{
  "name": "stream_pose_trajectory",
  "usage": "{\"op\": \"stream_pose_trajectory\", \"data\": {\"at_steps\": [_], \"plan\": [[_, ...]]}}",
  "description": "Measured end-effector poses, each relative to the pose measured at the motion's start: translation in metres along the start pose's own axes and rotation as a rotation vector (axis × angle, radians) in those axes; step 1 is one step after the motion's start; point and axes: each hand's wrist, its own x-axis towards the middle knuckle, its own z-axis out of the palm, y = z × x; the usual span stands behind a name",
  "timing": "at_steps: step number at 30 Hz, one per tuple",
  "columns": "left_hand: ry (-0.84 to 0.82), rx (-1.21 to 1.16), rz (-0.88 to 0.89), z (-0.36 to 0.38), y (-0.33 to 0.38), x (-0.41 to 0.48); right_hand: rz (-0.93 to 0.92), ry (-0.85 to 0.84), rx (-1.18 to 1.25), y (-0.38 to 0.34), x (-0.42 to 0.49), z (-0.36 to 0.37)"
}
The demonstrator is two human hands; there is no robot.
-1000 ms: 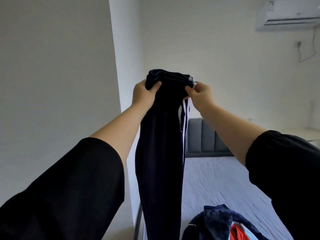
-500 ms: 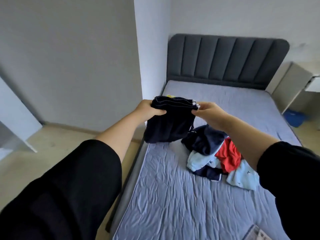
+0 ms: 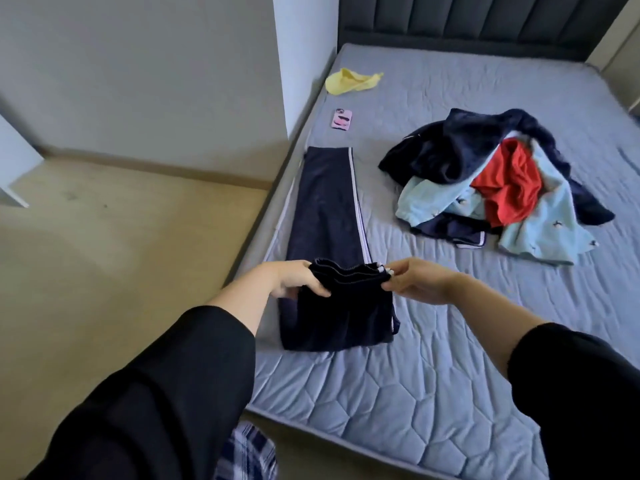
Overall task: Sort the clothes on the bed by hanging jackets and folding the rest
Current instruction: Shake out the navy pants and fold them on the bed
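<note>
Navy trousers (image 3: 325, 216) with a white side stripe now lie lengthwise on the bed (image 3: 433, 393) along its left edge, legs flat and pointing toward the headboard (image 3: 485, 19). 1.0 s ago they hung full length in the air, held high before the wall. 0.5 s ago they were lowered and bunched over the bed's left side.

Wood-tone floor (image 3: 121, 254) at far left.

Left hand (image 3: 294, 280): thumb and fingers pinch the left end of the waistband (image 3: 349, 271), the same hold as in both earlier frames. The waistband is raised off the mattress, and the cloth below it hangs down to the bed.

Past the trouser cuffs lie a pink phone (image 3: 342, 118), then a yellow cloth (image 3: 349, 81). Both are on the bed near its left edge, apart from the trousers.

Right hand (image 3: 415, 280): fingertips pinch the right end of the waistband, hold unchanged.

Pile (image 3: 485, 174) of navy, pale blue and red clothes lies to the right, mid-bed, well apart from the trousers. It has not moved since 0.5 s ago.
</note>
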Motion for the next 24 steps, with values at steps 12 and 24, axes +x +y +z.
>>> {"op": "stream_pose_trajectory", "data": {"at_steps": [12,24], "plan": [[0.221,-0.598,0.321,0.027,-0.112,0.115,-0.159,0.196,0.323,0.148,0.078,0.001],[-0.177,-0.472,0.425,0.075,-0.137,0.058,-0.226,0.112,0.275,0.178,-0.006,0.012]]}}
